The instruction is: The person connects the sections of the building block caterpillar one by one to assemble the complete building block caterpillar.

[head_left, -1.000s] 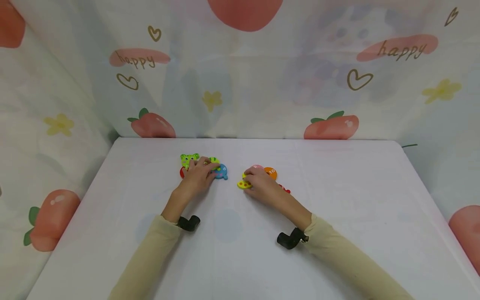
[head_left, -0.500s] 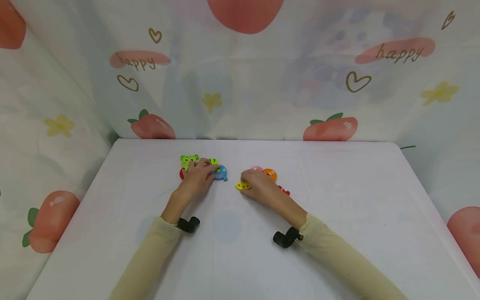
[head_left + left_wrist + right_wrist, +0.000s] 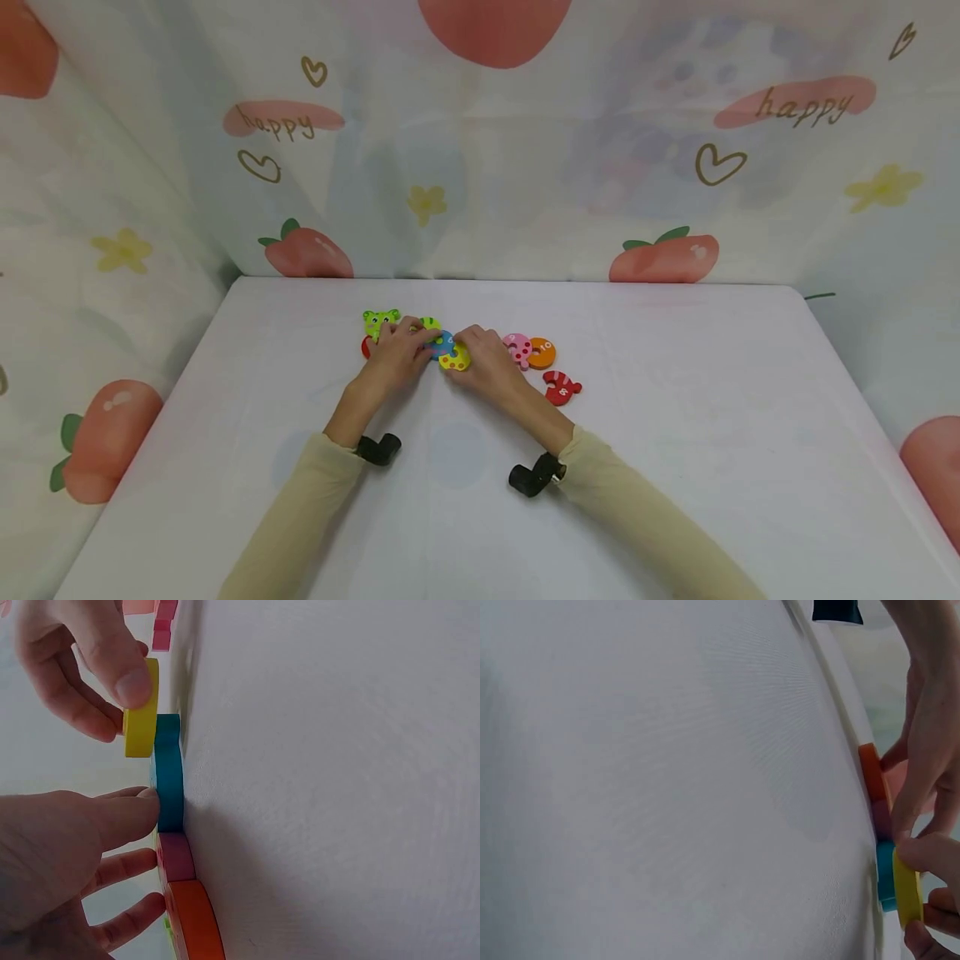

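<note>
Near frame centre, the right hand (image 3: 487,364) pinches the yellow spotted puzzle piece (image 3: 453,359), raised by the blue piece (image 3: 170,784); the left hand (image 3: 395,354), fingers spread, touches the latter. Joining seems underway, calling for alignment, then lowering.

This looks like a curtained-off booth. A white bench (image 3: 675,417) spreads under the right grip (image 3: 489,367); beyond it hangs cloth (image 3: 525,167) printed with strawberries (image 3: 313,252) and hearts (image 3: 722,164)

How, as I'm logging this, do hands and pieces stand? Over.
Left hand touching blue piece. Right hand pinching yellow piece, raised partly over blue piece. Nothing visibly blocking.
</note>
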### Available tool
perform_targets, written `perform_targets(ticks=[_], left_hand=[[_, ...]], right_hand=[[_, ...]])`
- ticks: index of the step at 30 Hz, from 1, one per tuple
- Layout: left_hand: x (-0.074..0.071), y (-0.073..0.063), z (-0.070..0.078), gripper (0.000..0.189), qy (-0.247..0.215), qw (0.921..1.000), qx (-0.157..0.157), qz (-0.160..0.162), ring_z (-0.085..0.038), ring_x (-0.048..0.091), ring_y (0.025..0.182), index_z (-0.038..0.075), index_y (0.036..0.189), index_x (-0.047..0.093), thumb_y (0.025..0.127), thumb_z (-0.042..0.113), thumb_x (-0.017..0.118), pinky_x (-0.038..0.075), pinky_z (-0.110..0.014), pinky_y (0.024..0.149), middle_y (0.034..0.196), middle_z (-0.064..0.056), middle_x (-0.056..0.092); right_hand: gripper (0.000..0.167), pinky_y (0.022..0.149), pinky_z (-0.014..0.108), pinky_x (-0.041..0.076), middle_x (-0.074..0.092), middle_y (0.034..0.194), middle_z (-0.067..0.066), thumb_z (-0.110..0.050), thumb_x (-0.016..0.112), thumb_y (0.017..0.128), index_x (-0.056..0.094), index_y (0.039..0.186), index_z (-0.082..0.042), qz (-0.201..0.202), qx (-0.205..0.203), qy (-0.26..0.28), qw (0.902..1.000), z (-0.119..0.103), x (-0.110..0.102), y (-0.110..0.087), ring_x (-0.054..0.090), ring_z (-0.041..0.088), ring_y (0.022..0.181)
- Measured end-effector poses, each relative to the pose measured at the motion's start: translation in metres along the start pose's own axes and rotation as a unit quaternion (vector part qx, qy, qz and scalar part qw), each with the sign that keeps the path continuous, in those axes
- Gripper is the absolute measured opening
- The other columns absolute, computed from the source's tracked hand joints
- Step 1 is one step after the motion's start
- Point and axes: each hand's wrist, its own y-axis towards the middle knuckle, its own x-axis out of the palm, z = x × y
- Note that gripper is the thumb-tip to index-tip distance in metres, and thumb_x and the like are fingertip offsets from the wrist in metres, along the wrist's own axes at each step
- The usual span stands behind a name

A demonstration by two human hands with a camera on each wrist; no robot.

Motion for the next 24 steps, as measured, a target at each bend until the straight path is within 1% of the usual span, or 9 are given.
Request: perform_targets(ticks=[2, 5, 9, 12, 14, 20, 24], left_hand=[[0.0009, 0.0004, 0.0001, 0.038, 0.000, 1.0000, 0.002, 0.004, -0.042, 0.038, 0.123, 0.023, 0.135, 0.058, 0.097, 0.027, 0.059, 0.041, -0.067, 0.094, 0.135, -0.012, 0.048], [0.0018, 0.0000, -0.0006, 0.038, 0.003, 0.9998, 0.013, 0.016, -0.042, 0.040, 0.119, 0.022, 0.133, 0.059, 0.096, 0.027, 0.060, 0.044, -0.063, 0.090, 0.133, -0.013, 0.050], [0.0018, -0.0006, -0.0010, 0.036, 0.004, 0.9992, 0.027, 0.028, -0.042, 0.042, 0.115, 0.021, 0.131, 0.061, 0.096, 0.026, 0.060, 0.044, -0.061, 0.087, 0.130, -0.013, 0.052], [0.0018, -0.0007, -0.0012, 0.035, 0.004, 0.9990, 0.029, 0.034, -0.042, 0.042, 0.114, 0.020, 0.131, 0.061, 0.096, 0.026, 0.060, 0.043, -0.062, 0.087, 0.128, -0.013, 0.053], [0.0021, -0.0003, -0.0014, 0.035, 0.006, 0.9991, 0.027, 0.033, -0.042, 0.042, 0.115, 0.020, 0.131, 0.061, 0.096, 0.026, 0.060, 0.043, -0.062, 0.087, 0.129, -0.013, 0.052], [0.0024, 0.0009, -0.0001, 0.038, 0.009, 0.9998, 0.010, 0.012, -0.042, 0.040, 0.120, 0.022, 0.134, 0.058, 0.096, 0.026, 0.060, 0.044, -0.064, 0.091, 0.134, -0.013, 0.049], [0.0026, 0.0015, 0.0002, 0.038, 0.011, 0.9999, -0.002, 0.006, -0.042, 0.039, 0.123, 0.024, 0.135, 0.058, 0.097, 0.026, 0.059, 0.042, -0.067, 0.094, 0.136, -0.012, 0.048]], right_hand=[[0.048, 0.091, 0.034, 0.052, 0.061, 0.120, 0.013, -0.026, 0.078, 0.082, 0.061, 0.120, -0.001, 0.001, 0.003, -0.005, 1.0000, -0.0002, 0.0015, 0.0009, 0.054, 0.027, 0.103], [0.046, 0.090, 0.033, 0.052, 0.061, 0.118, 0.013, -0.026, 0.078, 0.082, 0.062, 0.117, -0.001, -0.001, 0.007, -0.007, 1.0000, -0.0003, 0.0022, 0.0021, 0.054, 0.026, 0.101], [0.044, 0.089, 0.033, 0.051, 0.061, 0.116, 0.013, -0.025, 0.078, 0.082, 0.062, 0.115, 0.000, -0.007, 0.009, -0.004, 0.9999, -0.0002, 0.0023, 0.0042, 0.054, 0.025, 0.100], [0.044, 0.089, 0.033, 0.051, 0.061, 0.116, 0.013, -0.025, 0.078, 0.082, 0.062, 0.115, 0.001, -0.014, 0.009, -0.003, 0.9999, 0.0001, 0.0027, 0.0062, 0.053, 0.026, 0.100], [0.045, 0.089, 0.033, 0.051, 0.061, 0.115, 0.014, -0.026, 0.078, 0.082, 0.062, 0.116, 0.001, -0.019, 0.011, -0.005, 0.9997, 0.0006, 0.0031, 0.0071, 0.053, 0.026, 0.100], [0.047, 0.088, 0.032, 0.050, 0.061, 0.116, 0.014, -0.027, 0.078, 0.082, 0.063, 0.116, 0.001, -0.028, 0.021, -0.003, 0.9994, 0.0018, 0.0048, 0.0077, 0.053, 0.025, 0.100], [0.047, 0.087, 0.033, 0.051, 0.061, 0.115, 0.014, -0.027, 0.079, 0.081, 0.063, 0.115, 0.001, -0.026, 0.019, -0.005, 0.9995, 0.0014, 0.0050, 0.0077, 0.053, 0.026, 0.100]])
